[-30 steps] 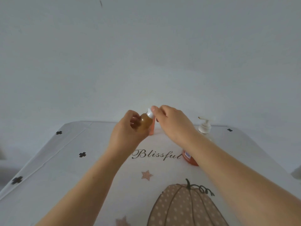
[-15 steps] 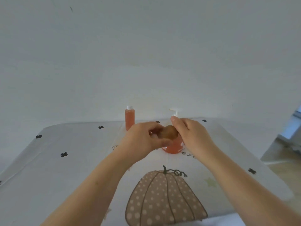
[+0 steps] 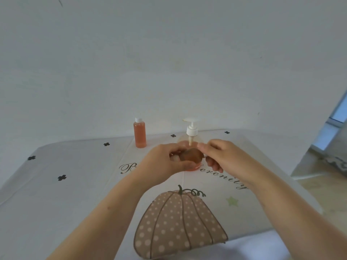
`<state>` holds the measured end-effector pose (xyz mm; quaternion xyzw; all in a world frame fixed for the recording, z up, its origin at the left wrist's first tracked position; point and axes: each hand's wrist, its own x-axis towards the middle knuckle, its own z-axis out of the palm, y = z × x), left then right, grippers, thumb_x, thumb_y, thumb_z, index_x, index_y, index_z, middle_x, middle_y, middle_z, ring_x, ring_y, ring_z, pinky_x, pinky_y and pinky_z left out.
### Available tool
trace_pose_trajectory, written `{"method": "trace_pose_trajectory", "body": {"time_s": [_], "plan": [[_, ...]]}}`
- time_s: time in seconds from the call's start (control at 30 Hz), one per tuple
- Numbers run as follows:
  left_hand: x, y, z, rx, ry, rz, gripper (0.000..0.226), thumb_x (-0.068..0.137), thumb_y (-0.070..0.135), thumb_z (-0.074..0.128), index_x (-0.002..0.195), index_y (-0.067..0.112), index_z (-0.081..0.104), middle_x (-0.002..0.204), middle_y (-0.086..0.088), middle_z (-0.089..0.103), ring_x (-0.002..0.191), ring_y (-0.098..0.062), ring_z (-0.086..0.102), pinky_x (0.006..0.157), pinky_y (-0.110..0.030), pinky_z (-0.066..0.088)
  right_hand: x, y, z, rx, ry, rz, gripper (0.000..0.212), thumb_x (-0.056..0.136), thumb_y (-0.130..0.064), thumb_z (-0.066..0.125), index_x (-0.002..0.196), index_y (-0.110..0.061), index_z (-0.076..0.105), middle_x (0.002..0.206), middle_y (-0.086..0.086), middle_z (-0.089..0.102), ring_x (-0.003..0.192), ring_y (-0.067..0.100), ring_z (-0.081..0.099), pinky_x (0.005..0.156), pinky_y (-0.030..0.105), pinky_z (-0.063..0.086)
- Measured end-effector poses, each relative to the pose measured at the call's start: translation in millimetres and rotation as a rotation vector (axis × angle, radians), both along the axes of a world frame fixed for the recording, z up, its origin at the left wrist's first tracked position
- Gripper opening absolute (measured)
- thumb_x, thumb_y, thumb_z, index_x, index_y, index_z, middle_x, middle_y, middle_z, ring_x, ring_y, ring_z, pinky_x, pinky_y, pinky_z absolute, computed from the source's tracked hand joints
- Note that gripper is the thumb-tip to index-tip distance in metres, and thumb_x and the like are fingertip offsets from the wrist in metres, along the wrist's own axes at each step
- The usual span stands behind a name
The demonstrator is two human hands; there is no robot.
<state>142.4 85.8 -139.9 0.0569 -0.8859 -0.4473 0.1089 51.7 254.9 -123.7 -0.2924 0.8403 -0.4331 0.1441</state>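
My left hand [image 3: 165,164] grips a small amber bottle [image 3: 191,154], tilted with its top end toward the right. My right hand [image 3: 219,156] pinches that top end, where a bit of white cap shows between the fingers. Both hands hover over the middle of the table, just in front of a pump dispenser [image 3: 191,132] with a white pump head and orange liquid at its bottom. The dispenser's lower part is hidden behind my hands.
A tall clear bottle of orange liquid [image 3: 139,134] with a white cap stands at the back of the table. The table wears a white cloth [image 3: 75,184] printed with a dotted pumpkin [image 3: 178,222] and script lettering. A white wall rises behind; floor shows at right.
The view has swung left and down, so the tall orange bottle and the pump dispenser now show fully. My hands lowered with the amber bottle, which tilted from upright toward lying sideways.
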Motion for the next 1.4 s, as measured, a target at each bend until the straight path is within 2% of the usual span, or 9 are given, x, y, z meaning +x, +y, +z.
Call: {"method": "trace_pose_trajectory", "body": {"time_s": [0.13,0.3,0.53,0.67,0.77,0.9,1.17,1.3,1.4], "plan": [[-1,-5,-5,0.153,-0.112,-0.063,0.012,0.086,0.042,0.067,0.089,0.030,0.069,0.067,0.002,0.057,0.058,-0.010,0.051,0.057,-0.022,0.043,-4,5,3,-0.089,0.004,0.103,0.009,0.097,-0.023,0.058,0.100,-0.016,0.062,0.082,0.000,0.064,0.072,0.009,0.061,0.069,0.025,0.050],[2,-13,-13,0.297,-0.105,-0.059,0.023,0.096,0.035,0.051,0.102,0.017,0.065,0.099,-0.015,0.068,0.080,-0.022,0.068,0.079,-0.039,0.053,-25,13,-4,-0.196,0.011,-0.009,0.011,0.090,-0.018,0.067,0.100,-0.022,0.066,0.088,0.002,0.063,0.080,0.018,0.063,0.080,0.035,0.053],[0,-21,-18,0.340,-0.016,0.065,0.031,0.093,0.048,0.053,0.101,0.019,0.061,0.089,-0.009,0.069,0.067,-0.017,0.063,0.068,-0.040,0.053,-56,17,-66,0.373,0.321,-0.213,0.022,0.091,-0.021,0.062,0.111,-0.026,0.065,0.107,0.001,0.056,0.089,0.017,0.056,0.072,0.025,0.040],[-4,-25,-23,0.375,0.008,0.104,0.029,0.090,0.046,0.058,0.104,0.020,0.059,0.085,0.000,0.070,0.068,-0.014,0.064,0.072,-0.039,0.054,-61,20,-79,0.456,0.327,-0.196,0.023,0.093,-0.019,0.055,0.111,-0.028,0.067,0.105,0.001,0.054,0.099,0.022,0.059,0.080,0.029,0.047],[-7,-28,-27,0.352,0.013,0.131,0.028,0.089,0.048,0.058,0.106,0.025,0.059,0.087,0.005,0.070,0.081,-0.013,0.067,0.081,-0.036,0.054,-64,18,-77,0.485,0.274,-0.153,0.026,0.091,-0.018,0.056,0.113,-0.029,0.065,0.106,0.000,0.050,0.094,0.019,0.055,0.071,0.027,0.045],[-11,-28,-29,0.298,0.032,0.194,0.027,0.089,0.049,0.058,0.110,0.032,0.058,0.091,0.003,0.067,0.085,-0.012,0.065,0.076,-0.028,0.052,-66,17,-67,0.551,0.228,-0.116,0.036,0.089,-0.021,0.062,0.124,-0.029,0.059,0.113,-0.001,0.048,0.097,0.017,0.053,0.073,0.028,0.047],[-27,-28,-23,0.205,0.119,0.297,0.034,0.088,0.043,0.062,0.120,0.032,0.057,0.081,0.013,0.058,0.066,-0.006,0.054,0.062,-0.022,0.042,-57,-26,5,-0.083,0.395,-0.284,0.021,0.098,-0.030,0.052,0.112,-0.024,0.066,0.109,-0.008,0.065,0.099,0.009,0.057,0.079,0.023,0.038],[-37,-28,-19,0.105,0.158,0.328,0.037,0.088,0.041,0.063,0.123,0.030,0.055,0.088,0.012,0.059,0.064,-0.002,0.052,0.056,-0.020,0.038,-58,-48,27,-0.095,0.382,-0.202,0.024,0.100,-0.034,0.047,0.117,-0.027,0.063,0.110,-0.009,0.064,0.098,0.010,0.057,0.070,0.019,0.041],[-44,-29,-19,0.020,0.188,0.353,0.039,0.087,0.046,0.062,0.123,0.033,0.054,0.103,0.008,0.062,0.083,-0.008,0.060,0.073,-0.031,0.049,-61,-59,32,-0.029,0.375,-0.132,0.023,0.100,-0.034,0.047,0.115,-0.027,0.064,0.104,-0.011,0.063,0.089,0.006,0.058,0.068,0.012,0.040]]}}
